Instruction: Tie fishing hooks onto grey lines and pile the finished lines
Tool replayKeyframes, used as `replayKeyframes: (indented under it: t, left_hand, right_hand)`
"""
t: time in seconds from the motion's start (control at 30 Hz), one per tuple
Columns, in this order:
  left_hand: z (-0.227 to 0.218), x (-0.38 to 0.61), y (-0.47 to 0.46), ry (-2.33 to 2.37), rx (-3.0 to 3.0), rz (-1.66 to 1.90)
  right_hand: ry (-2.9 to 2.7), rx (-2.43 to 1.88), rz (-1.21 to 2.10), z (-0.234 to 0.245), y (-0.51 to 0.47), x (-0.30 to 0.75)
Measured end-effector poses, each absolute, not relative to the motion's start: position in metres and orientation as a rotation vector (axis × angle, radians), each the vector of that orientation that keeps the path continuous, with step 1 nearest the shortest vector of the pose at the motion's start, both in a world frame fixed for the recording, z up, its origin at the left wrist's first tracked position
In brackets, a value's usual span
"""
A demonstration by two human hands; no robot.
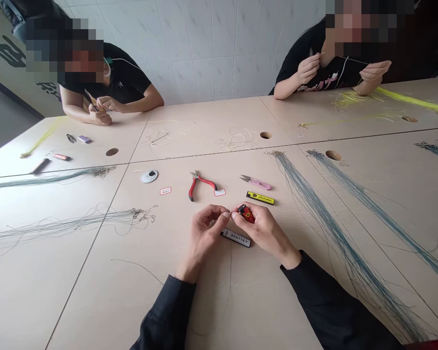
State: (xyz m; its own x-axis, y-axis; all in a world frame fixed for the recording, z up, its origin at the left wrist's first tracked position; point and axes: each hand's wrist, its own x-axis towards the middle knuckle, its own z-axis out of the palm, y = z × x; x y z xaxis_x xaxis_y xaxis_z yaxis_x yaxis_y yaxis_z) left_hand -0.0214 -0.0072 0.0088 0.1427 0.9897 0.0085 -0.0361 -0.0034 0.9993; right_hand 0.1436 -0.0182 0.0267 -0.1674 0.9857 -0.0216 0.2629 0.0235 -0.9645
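My right hand [260, 224] is closed around a red lighter [246, 213] with a black top, its thumb and finger pinched toward the left fingertips. My left hand [207, 224] pinches the tip of a thin cord [231, 272], which hangs down between my wrists; the pinched end is too small to make out. The two hands' fingertips almost touch. Under them lies a white-and-black lighter [236, 237] marked BENTTEY. Just beyond my right hand is a yellow lighter [261, 198], with pink thread snips [256, 183] above it. Red-handled pliers [200, 185] lie open beyond my left hand.
Bundles of blue-green cords [328, 228] stretch along the right, and another bundle of cords [76, 225] lies at left. A round white disc [149, 176] and small labels lie ahead. Two people sit across the table [149, 291], handling thin strands. Round holes pierce the tabletop.
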Motion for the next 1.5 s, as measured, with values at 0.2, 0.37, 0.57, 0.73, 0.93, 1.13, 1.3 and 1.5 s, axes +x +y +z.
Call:
replayKeyframes:
  t: [0.2, 0.37, 0.57, 0.73, 0.93, 1.13, 1.3, 1.5]
  left_hand:
    - [0.010, -0.021, -0.007, 1.052, 1.202, 1.097]
    - [0.010, -0.021, -0.007, 1.050, 1.208, 1.085]
    - [0.009, -0.021, -0.006, 1.067, 1.206, 1.101]
    - [0.015, -0.021, -0.005, 1.070, 1.131, 1.136]
    - [0.015, -0.021, -0.005, 1.073, 1.133, 1.157]
    - [0.015, -0.020, -0.005, 1.095, 1.102, 1.162]
    - [0.015, -0.023, -0.003, 1.112, 1.057, 1.312]
    - [0.017, -0.030, 0.001, 0.909, 0.783, 1.432]
  right_hand:
    - [-1.577, -1.364, 1.157, 0.029, -0.017, 0.143]
    - [-1.608, -1.374, 1.142, 0.032, -0.019, 0.143]
    - [-1.592, -1.383, 1.063, 0.029, -0.019, 0.146]
    - [-1.708, -1.426, 0.731, 0.013, -0.014, 0.149]
    - [-1.948, -1.435, 0.491, 0.002, -0.010, 0.149]
    - [-1.960, -1.433, 0.379, 0.012, -0.015, 0.143]
    - [-2.109, -1.415, 0.518, 0.020, -0.026, 0.135]
    - [-2.153, -1.457, 0.607, 0.014, -0.026, 0.134]
